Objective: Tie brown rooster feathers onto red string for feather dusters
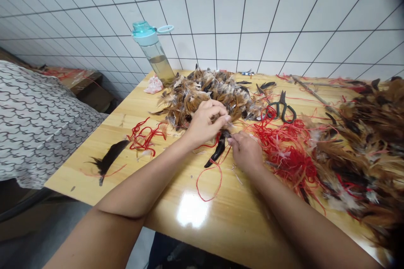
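Black feather (217,152) is pinched at its top end by the fingers of the right hand (248,151), over the table (240,218), in front of the feather bundle (205,86). Whether anything is pinched by the left hand's (205,122) bent fingers cannot be told. Red string (206,200) is looped nearby.

- A small craft workshop is suggested, its wall (230,12) faced with white tiles.
- The wooden table (246,218) is heaped with brown feathers (372,126) and strewn with tangled red string (296,162).
- Scissors (283,98) are kept among the materials.
- Another surface (90,79) is littered with red strands (61,74).
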A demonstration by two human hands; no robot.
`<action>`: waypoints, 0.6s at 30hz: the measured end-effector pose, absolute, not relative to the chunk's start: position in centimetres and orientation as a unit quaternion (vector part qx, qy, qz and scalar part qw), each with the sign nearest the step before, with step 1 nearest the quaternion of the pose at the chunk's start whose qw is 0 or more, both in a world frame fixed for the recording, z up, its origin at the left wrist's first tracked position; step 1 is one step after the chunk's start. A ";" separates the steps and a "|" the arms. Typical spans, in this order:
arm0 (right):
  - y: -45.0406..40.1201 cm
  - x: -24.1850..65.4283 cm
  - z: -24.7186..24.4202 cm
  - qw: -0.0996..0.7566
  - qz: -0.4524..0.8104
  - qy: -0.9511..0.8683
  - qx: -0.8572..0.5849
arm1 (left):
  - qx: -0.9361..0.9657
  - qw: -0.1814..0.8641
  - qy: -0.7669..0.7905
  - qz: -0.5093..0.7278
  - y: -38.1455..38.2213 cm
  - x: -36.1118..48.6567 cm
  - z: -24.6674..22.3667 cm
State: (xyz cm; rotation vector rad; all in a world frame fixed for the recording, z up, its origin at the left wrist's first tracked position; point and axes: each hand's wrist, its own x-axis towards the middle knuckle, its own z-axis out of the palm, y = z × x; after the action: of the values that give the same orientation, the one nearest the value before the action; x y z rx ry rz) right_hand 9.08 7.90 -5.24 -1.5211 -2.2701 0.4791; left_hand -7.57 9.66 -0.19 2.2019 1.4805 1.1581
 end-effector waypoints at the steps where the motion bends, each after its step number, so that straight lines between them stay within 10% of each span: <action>1: 8.0 9.1 -5.4 0.192 0.174 -0.801 -0.540 | 0.741 0.123 0.508 0.421 9.8 -7.8 0.0; 18: 9.2 9.7 -7.3 0.301 0.207 -0.747 -0.555 | 0.689 -0.031 0.623 0.369 6.0 -16.5 5.8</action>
State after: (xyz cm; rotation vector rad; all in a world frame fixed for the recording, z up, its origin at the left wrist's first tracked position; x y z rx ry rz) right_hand 9.66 9.22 -7.32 -1.4734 -1.9812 0.5501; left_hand -16.46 6.03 5.75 2.2089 1.9967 1.1814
